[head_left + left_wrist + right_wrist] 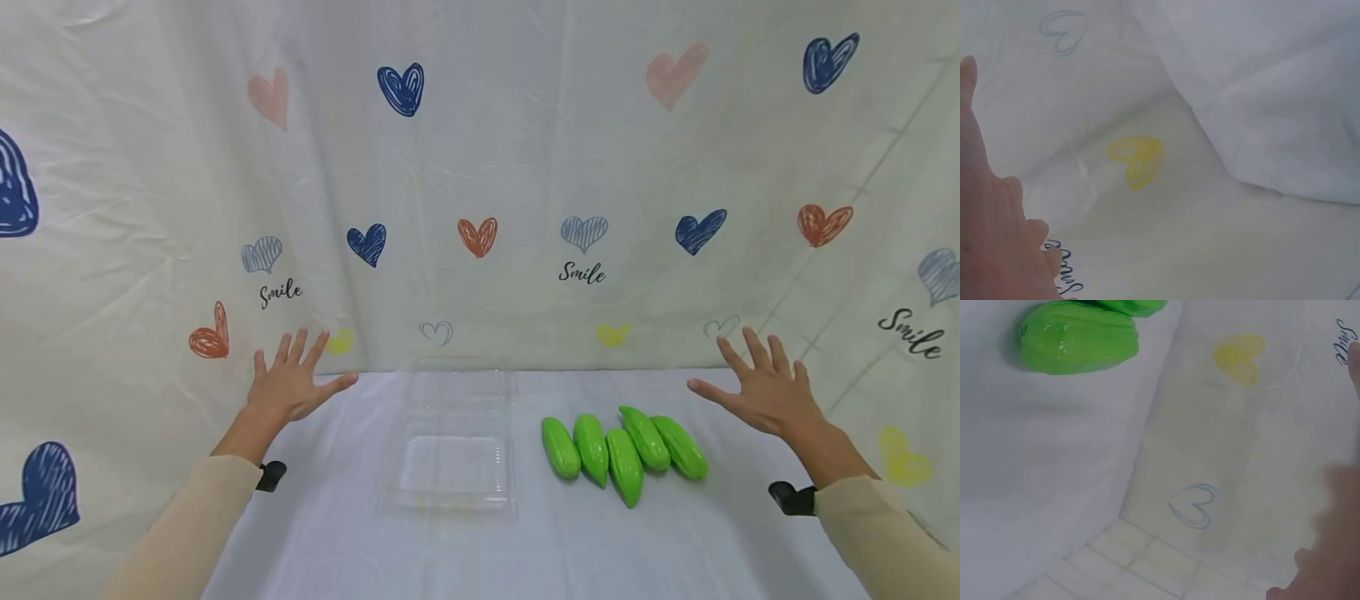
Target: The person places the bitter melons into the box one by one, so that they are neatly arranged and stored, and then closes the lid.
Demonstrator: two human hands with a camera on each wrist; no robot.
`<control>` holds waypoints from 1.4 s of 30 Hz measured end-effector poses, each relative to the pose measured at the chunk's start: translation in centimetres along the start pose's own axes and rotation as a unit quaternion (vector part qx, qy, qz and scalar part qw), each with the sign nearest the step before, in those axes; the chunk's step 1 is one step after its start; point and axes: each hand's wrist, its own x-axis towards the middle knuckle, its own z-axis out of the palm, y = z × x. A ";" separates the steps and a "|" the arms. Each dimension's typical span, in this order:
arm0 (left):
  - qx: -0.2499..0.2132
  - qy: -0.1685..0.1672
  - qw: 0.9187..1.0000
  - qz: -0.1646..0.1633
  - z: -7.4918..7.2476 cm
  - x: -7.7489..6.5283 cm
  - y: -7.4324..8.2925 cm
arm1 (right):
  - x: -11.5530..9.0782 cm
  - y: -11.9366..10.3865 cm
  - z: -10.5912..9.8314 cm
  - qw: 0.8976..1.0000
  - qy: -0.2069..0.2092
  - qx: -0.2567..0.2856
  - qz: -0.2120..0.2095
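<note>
Both hands are held up, apart from everything, with their fingers spread. My left hand (288,387) is over the table's left side, nearest to a clear plastic container (450,502) with its lid side raised at the back. Right of that container, several bright green, glossy, ridged vegetables (626,467) with tapered ends lie side by side on the cloth. My right hand (768,396) is beyond them to the right, holding nothing. In the right wrist view, one green vegetable (1079,339) shows at the upper left, away from the fingers.
A white cloth (322,533) covers the table. Behind it hangs a pale curtain (517,158) printed with hearts and "Smile" lettering, which also runs along both sides. Each wrist wears a black band, such as the left band (272,476), below beige sleeves.
</note>
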 end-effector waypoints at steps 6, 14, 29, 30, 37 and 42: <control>0.004 0.004 1.000 0.003 0.4 -0.6 -0.4 | -0.5 -0.2 0.1 1.000 0.006 -0.008 -0.009; 0.010 0.008 1.000 0.004 0.9 -1.4 -0.7 | -1.4 -0.2 0.5 1.000 0.012 -0.006 -0.010; 0.013 0.019 1.000 0.022 2.9 -3.5 0.9 | -3.5 -0.7 2.2 0.999 0.023 -0.017 -0.018; 0.013 0.020 0.999 0.022 3.1 -3.6 1.0 | -3.7 -0.7 2.4 0.999 0.024 -0.015 -0.019; -0.015 0.028 0.999 0.019 4.7 -4.3 1.6 | -4.9 -1.1 3.8 0.999 0.038 -0.005 -0.027; -0.059 0.030 0.998 0.013 6.1 -4.5 1.8 | -5.6 -1.2 5.0 0.999 0.041 0.021 -0.016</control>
